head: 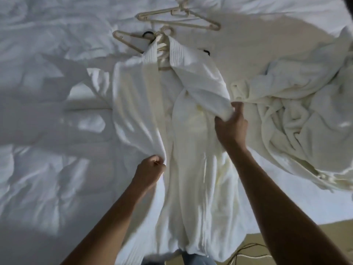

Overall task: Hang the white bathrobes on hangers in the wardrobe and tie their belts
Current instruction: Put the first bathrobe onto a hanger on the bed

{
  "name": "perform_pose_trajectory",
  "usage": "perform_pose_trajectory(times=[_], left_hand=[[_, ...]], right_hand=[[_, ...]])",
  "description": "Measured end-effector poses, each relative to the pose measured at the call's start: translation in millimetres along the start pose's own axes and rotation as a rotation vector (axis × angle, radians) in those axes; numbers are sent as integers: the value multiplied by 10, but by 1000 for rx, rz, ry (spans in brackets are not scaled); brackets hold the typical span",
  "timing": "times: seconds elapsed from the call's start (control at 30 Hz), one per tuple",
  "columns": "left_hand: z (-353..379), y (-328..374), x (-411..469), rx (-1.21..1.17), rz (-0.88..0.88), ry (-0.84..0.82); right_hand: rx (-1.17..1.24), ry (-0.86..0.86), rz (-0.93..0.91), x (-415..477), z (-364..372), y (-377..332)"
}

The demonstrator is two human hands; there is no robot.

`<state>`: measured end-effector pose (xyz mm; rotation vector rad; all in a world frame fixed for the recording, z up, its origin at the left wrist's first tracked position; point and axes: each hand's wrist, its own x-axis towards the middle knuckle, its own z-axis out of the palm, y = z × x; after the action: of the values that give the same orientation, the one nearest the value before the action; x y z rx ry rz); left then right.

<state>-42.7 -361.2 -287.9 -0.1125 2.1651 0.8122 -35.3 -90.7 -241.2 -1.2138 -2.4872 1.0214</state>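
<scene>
Head view: a long white terry bathrobe (pixel 193 169) lies stretched out on the rumpled white bed (pixel 47 111), running from below both grips to well beyond them. The left grip (pixel 150 167) is closed, fingers curled and pinching the robe's left front edge. This edge rises from the grip in a taut fold. The right grip (pixel 229 127), farther out than the left one, clutches a bunched fold of the robe's right front panel, thumb on top, fingers wrapped under the cloth. Between the two grips the robe's middle lies open.

Far beyond both grips the robe's ribbed collar sits around a cream plastic hanger (pixel 163 54), whose hook pokes out at the top. A second cream hanger (pixel 124 38) lies just left of that collar, partly under the cloth, and a third cream hanger (pixel 179 18) lies bare on the bed farther out still. Just to the right of the right grip a second white bathrobe (pixel 296 121) lies in a crumpled heap, near the grip but apart from it. Below the right forearm, beige floor (pixel 324 230) shows with dark cables (pixel 248 253).
</scene>
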Motion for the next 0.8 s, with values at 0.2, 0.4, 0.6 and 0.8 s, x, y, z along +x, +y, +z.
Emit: perform_pose_trajectory(times=[0.2, 0.4, 0.6, 0.8], left_hand=[[-218, 302, 50, -310, 33, 450], [-30, 889, 522, -248, -44, 294], [180, 781, 710, -214, -79, 356], [74, 745, 733, -234, -63, 296]], right_hand=[[-320, -1016, -576, -933, 141, -10], [136, -204, 17, 274, 211, 196], [-131, -595, 224, 1361, 508, 449], [-128, -110, 39, 1961, -253, 333]])
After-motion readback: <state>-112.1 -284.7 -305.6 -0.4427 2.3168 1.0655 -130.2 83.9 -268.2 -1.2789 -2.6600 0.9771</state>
